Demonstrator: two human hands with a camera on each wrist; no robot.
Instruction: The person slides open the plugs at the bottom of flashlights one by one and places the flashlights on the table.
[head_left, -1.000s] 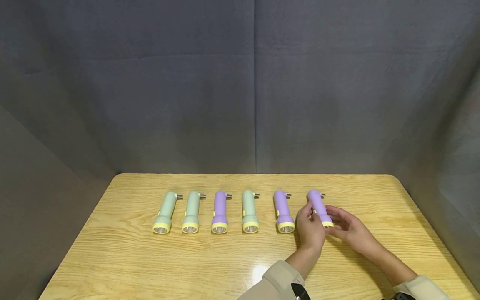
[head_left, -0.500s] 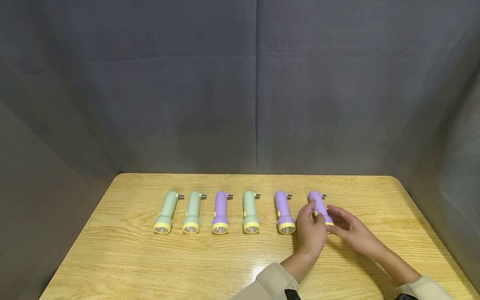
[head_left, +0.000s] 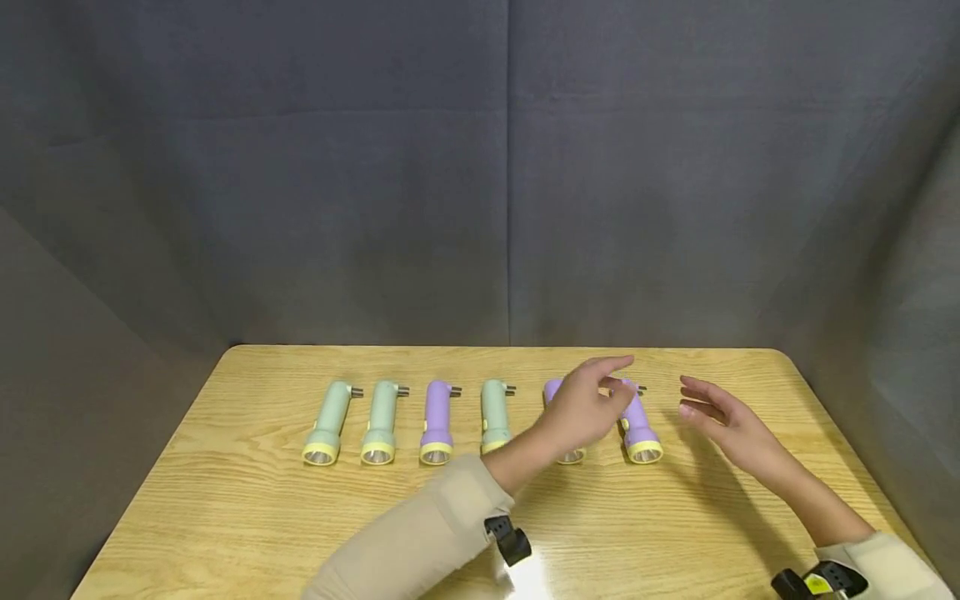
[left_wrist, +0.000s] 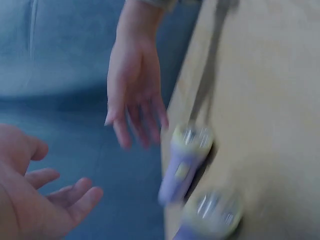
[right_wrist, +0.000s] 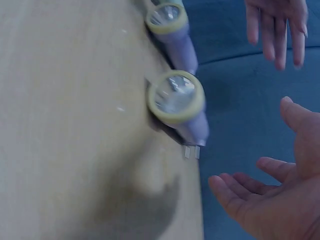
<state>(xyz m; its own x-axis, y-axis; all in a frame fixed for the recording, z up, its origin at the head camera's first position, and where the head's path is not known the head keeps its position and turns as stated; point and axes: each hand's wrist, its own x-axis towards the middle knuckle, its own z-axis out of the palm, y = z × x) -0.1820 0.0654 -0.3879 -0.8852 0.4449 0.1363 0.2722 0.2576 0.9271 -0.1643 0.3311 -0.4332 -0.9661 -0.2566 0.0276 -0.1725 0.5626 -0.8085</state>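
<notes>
Toward the right end of the light wooden table [head_left: 247, 533], both hands are raised above the surface and hold nothing. The left hand [head_left: 585, 404] hovers over the row of torches, fingers extended and loosely spread, palm turned down; it partly covers the second purple plastic flashlight from the right [head_left: 552, 388]. The right hand [head_left: 723, 421] is held well to the right of the row, fingers straight and slightly apart, palm facing the left hand.

Between the two hands lies the rightmost purple plastic flashlight with a yellow lens ring [head_left: 639, 429]. It rests flat on the table, lens end toward the near edge, metal plug prongs toward the far edge, body slightly angled. Neither hand touches it. The right wrist view shows its round reflector [right_wrist: 175, 97] facing the camera, with the neighbouring purple flashlight just beside it. The left wrist view is blurred; it shows the right hand with relaxed, open fingers near the same flashlight [left_wrist: 182, 165].

Left of these, four further flashlights lie in the same row, parallel and apart: a pale green one [head_left: 493, 417], a purple one [head_left: 437, 421], and two pale green ones [head_left: 381, 421] [head_left: 326, 421]. A grey fabric backdrop [head_left: 480, 167] stands behind the far edge.
</notes>
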